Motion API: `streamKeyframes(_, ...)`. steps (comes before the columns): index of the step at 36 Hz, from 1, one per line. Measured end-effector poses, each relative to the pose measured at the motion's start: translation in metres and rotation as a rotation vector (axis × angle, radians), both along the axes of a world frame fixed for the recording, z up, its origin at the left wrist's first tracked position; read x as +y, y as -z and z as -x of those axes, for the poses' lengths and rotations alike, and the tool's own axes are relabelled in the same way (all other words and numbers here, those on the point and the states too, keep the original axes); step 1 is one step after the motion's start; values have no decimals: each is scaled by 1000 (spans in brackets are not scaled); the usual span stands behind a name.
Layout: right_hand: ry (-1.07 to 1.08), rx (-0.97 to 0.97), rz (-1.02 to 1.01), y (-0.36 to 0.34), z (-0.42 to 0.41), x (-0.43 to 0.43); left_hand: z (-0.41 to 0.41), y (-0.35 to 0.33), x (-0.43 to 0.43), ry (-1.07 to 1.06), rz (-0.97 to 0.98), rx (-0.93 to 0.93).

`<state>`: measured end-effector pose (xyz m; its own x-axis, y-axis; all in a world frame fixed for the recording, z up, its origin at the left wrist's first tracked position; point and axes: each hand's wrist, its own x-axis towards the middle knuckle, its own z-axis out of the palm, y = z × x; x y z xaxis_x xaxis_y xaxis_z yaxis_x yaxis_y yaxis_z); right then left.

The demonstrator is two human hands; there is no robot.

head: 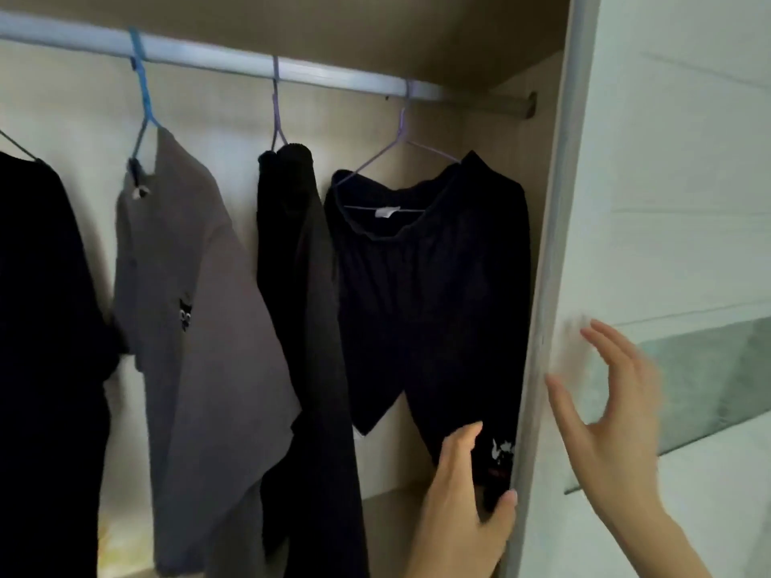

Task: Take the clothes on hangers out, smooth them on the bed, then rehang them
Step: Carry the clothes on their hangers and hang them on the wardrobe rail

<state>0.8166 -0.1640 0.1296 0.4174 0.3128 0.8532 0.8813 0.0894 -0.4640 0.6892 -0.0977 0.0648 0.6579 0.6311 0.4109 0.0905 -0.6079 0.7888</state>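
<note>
Several garments hang from a metal rail inside a wardrobe. At the right, dark shorts with a small white print near the hem hang on a lilac hanger. My left hand touches the shorts' lower right leg, thumb and fingers around the hem. My right hand floats open in front of the wardrobe door, blurred, holding nothing. Left of the shorts hang a black garment, a grey polo shirt on a blue hanger, and a black top.
The wardrobe's side panel and door frame stand right beside the shorts. A shelf board runs below the hanging clothes. The pale door surface fills the right of the view.
</note>
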Motion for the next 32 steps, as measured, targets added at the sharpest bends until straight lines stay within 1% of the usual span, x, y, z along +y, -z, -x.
streamKeyframes(2,-75,104,97,15,-13,-3,-19,14,-7,4,37,23)
streamKeyframes(3,-92,125,141,22,-17,-4,-28,19,-8,4,54,22)
streamKeyframes(5,-126,117,218,29,-19,-7,-45,25,-11,28,108,-21)
streamKeyframes(7,-173,116,244,35,-18,-11,-59,28,-14,59,209,-78)
streamKeyframes(10,-226,164,226,45,-18,-13,-73,34,-14,12,338,-177)
streamKeyframes(14,-275,242,173,49,-20,-14,-81,39,-14,-92,377,-264)
streamKeyframes(17,-312,309,112,45,-18,-14,-79,37,-15,-65,418,-279)
streamKeyframes(21,-353,363,87,46,-10,-12,-70,35,-15,-55,451,-276)
streamKeyframes(25,-393,353,93,47,0,-12,-53,33,-15,-78,479,-247)
streamKeyframes(32,-454,250,116,56,41,-5,0,35,-6,-135,555,-253)
